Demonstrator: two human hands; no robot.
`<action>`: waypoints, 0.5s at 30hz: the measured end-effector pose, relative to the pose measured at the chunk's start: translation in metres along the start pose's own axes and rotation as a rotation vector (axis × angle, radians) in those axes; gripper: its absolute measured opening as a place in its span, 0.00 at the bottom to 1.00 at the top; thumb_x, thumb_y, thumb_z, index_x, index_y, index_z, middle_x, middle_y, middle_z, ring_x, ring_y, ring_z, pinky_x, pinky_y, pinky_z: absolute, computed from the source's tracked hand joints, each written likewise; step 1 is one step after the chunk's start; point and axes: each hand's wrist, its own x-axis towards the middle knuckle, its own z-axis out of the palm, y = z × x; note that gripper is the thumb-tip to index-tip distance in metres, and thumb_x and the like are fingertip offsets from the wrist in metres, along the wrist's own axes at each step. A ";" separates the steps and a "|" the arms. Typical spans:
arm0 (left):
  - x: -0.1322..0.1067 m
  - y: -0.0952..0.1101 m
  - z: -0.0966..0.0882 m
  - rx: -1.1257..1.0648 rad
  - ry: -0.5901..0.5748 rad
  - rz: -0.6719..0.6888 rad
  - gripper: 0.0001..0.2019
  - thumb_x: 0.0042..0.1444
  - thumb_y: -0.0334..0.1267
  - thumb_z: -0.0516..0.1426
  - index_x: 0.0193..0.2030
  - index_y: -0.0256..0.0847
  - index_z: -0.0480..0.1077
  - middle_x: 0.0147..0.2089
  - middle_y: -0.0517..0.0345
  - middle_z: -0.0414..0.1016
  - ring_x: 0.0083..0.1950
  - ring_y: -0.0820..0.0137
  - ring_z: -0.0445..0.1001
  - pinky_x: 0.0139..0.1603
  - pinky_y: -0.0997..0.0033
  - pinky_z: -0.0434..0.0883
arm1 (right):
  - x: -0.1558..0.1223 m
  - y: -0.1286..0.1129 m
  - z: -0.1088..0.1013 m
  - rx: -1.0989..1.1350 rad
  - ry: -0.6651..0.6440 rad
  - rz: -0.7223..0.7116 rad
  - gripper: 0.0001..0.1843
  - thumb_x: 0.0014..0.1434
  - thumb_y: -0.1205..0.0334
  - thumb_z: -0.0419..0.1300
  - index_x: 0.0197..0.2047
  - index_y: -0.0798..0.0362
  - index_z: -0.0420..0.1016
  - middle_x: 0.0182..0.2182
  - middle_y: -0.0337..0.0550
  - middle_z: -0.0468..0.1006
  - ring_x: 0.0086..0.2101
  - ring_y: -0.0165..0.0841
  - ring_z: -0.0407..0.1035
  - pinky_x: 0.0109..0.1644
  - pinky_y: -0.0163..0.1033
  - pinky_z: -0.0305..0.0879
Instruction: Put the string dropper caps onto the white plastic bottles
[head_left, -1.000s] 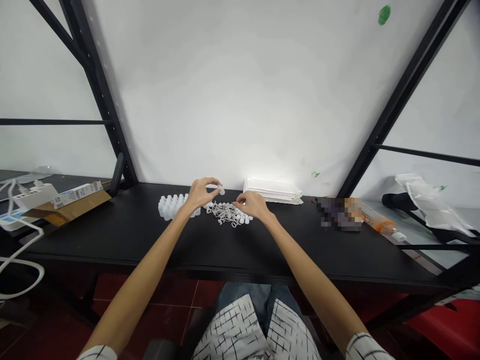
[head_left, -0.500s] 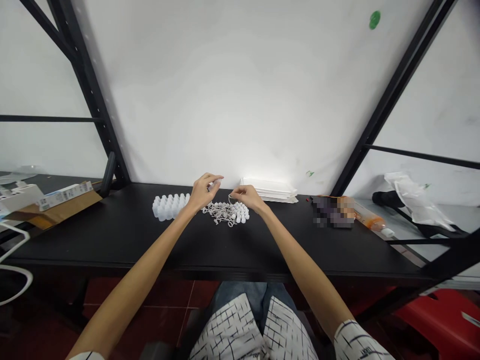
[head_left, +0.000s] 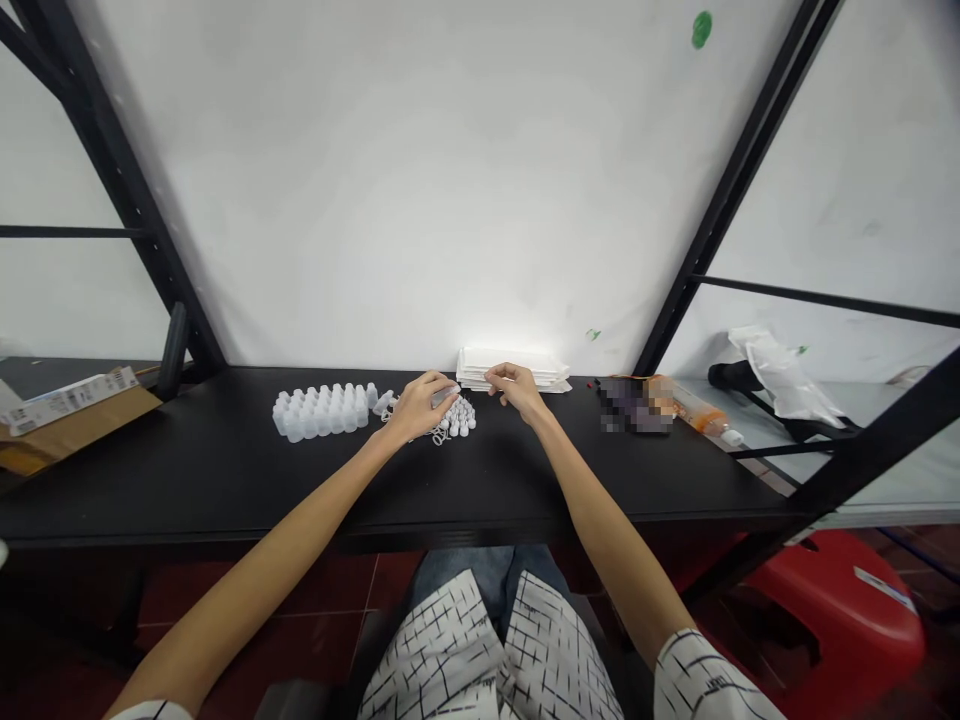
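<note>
My left hand [head_left: 421, 407] hangs low over a cluster of small white plastic caps with thin pale strings [head_left: 457, 420], pinching a small whitish piece [head_left: 445, 396] between thumb and fingers. My right hand [head_left: 514, 385] sits just behind that cluster, fingers curled and close to a stack of white trays [head_left: 510, 368]. Whatever it may hold is too small to see. To the left of my left hand lies a block of white plastic bottle-like moulded pieces [head_left: 321, 412]. The strings are partly hidden under my left hand.
All of this is on a black table top [head_left: 555, 470]. A cardboard box [head_left: 71, 430] stands at the far left. On the right are a blurred object [head_left: 636, 405] and an orange-capped bottle [head_left: 701, 420]. Black shelf uprights rise on both sides, and a red stool [head_left: 832, 600] stands below right.
The whole view has shifted as my head turned. My right hand has moved off the caps toward the tray stack, and my left hand has come down over the strings.
</note>
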 end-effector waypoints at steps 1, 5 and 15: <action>-0.001 0.001 0.002 -0.006 -0.006 0.003 0.12 0.60 0.43 0.55 0.42 0.39 0.76 0.42 0.52 0.76 0.42 0.66 0.75 0.43 0.67 0.72 | -0.001 -0.001 0.003 0.001 -0.035 -0.004 0.15 0.45 0.53 0.67 0.30 0.55 0.73 0.29 0.41 0.74 0.24 0.27 0.69 0.16 0.27 0.55; -0.002 0.003 0.007 -0.056 -0.022 0.007 0.12 0.60 0.42 0.55 0.43 0.39 0.76 0.42 0.52 0.77 0.42 0.66 0.76 0.44 0.66 0.72 | -0.008 -0.008 0.017 0.005 -0.172 -0.039 0.15 0.46 0.52 0.67 0.31 0.55 0.73 0.30 0.42 0.75 0.26 0.29 0.72 0.18 0.27 0.59; 0.000 0.006 0.003 -0.073 0.000 -0.062 0.14 0.60 0.45 0.55 0.43 0.39 0.77 0.43 0.49 0.79 0.42 0.64 0.77 0.43 0.65 0.73 | -0.012 -0.011 0.020 -0.018 -0.237 -0.057 0.13 0.44 0.55 0.68 0.29 0.57 0.78 0.26 0.44 0.77 0.30 0.34 0.74 0.20 0.29 0.63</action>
